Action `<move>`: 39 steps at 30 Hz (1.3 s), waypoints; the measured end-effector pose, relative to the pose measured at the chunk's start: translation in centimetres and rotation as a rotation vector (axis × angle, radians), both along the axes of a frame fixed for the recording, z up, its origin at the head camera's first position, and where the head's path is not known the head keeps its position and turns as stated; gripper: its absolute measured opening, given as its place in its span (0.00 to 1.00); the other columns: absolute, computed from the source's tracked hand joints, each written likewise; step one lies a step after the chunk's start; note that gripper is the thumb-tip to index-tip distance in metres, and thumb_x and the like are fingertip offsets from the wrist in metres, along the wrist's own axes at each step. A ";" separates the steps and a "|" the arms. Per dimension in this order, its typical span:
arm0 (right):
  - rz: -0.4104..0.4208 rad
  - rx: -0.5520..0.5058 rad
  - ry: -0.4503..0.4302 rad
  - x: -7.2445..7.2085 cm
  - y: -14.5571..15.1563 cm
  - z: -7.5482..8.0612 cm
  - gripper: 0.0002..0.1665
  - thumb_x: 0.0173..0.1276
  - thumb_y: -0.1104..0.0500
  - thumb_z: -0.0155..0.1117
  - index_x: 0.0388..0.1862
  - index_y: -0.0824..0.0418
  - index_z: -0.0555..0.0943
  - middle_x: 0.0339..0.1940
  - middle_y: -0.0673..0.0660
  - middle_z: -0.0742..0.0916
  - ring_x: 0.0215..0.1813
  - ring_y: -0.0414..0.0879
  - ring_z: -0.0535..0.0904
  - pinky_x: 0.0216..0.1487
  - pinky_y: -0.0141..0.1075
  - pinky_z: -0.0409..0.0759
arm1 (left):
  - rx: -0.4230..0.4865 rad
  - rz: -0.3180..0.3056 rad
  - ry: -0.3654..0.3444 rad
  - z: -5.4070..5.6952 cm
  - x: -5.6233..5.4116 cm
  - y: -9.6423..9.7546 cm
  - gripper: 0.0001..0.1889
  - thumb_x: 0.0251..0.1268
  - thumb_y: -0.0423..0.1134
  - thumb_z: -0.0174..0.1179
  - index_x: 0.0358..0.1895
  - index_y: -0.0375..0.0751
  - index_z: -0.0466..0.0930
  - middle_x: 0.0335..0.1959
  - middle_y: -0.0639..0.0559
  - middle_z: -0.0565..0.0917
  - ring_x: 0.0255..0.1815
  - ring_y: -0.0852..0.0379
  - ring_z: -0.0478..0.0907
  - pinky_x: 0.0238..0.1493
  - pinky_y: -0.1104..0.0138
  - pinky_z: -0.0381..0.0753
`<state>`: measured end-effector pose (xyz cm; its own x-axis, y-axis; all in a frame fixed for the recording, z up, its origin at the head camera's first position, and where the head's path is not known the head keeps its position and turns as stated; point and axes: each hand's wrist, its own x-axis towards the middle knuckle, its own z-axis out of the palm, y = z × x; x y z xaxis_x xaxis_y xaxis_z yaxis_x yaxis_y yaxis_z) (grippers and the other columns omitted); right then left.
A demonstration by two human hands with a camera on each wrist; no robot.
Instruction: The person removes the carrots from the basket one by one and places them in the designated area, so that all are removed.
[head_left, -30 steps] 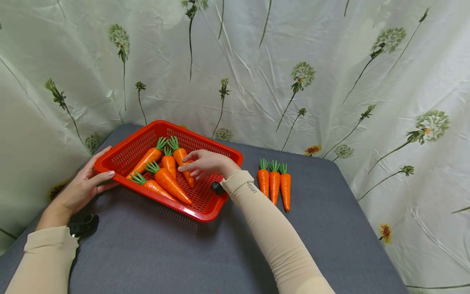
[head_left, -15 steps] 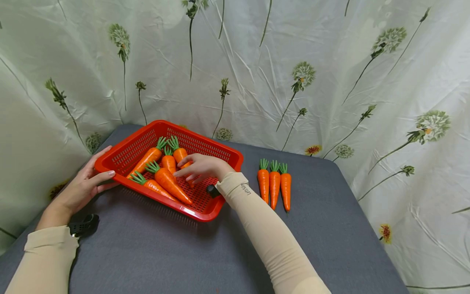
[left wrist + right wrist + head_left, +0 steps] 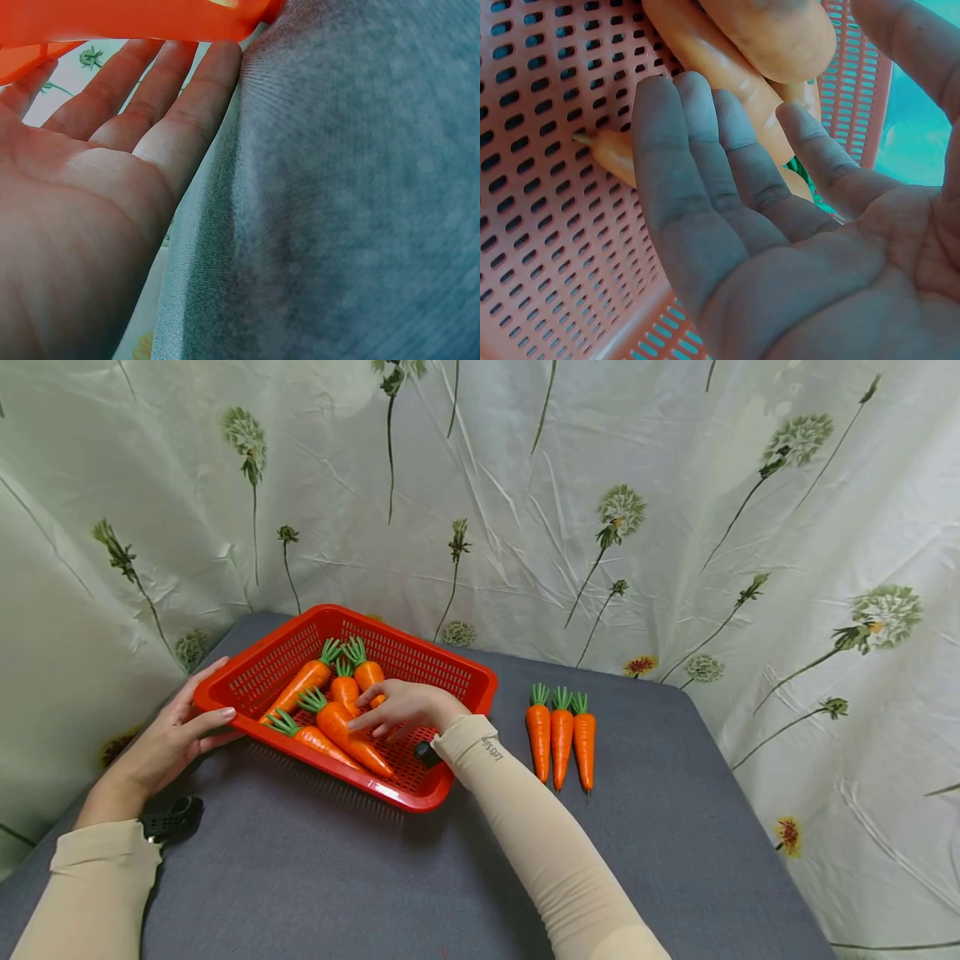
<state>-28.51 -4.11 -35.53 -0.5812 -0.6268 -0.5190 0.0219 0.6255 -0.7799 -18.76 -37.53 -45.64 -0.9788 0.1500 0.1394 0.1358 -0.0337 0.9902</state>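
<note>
My left hand point(image 3: 168, 739) holds the left corner of a red plastic basket point(image 3: 375, 788), thumb over the rim and the other fingers against the outside. In the left wrist view those fingers point(image 3: 184, 124) run nearly straight to the red plastic. Several orange carrots with green tops lie in the basket, on its left side and middle. My right hand point(image 3: 408, 706) is inside the basket, palm down, over a carrot point(image 3: 368, 675) at the back and with fingertips right at a larger carrot point(image 3: 367, 756) in front. In the right wrist view its fingers are spread loosely and nothing is gripped.
Three carrots point(image 3: 561, 743) lie side by side on the grey-covered table point(image 3: 315, 877), right of the basket and near my right forearm. A floral curtain point(image 3: 525, 510) hangs behind the table. Black wrist straps point(image 3: 171, 821) are on both wrists.
My right hand has moved left and slightly toward me within the basket, from the back carrot toward the larger one in front. The left hand, basket and carrots look unmoved.
</note>
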 end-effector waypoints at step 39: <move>0.011 0.063 -0.002 0.7 -1.3 -0.7 0.30 0.73 0.59 0.75 0.69 0.59 0.73 0.48 0.51 0.77 0.40 0.44 0.78 0.49 0.35 0.84 | 0.027 -0.010 0.017 0.1 0.1 0.1 0.42 0.85 0.31 0.49 0.90 0.58 0.38 0.83 0.50 0.55 0.63 0.77 0.75 0.51 0.75 0.87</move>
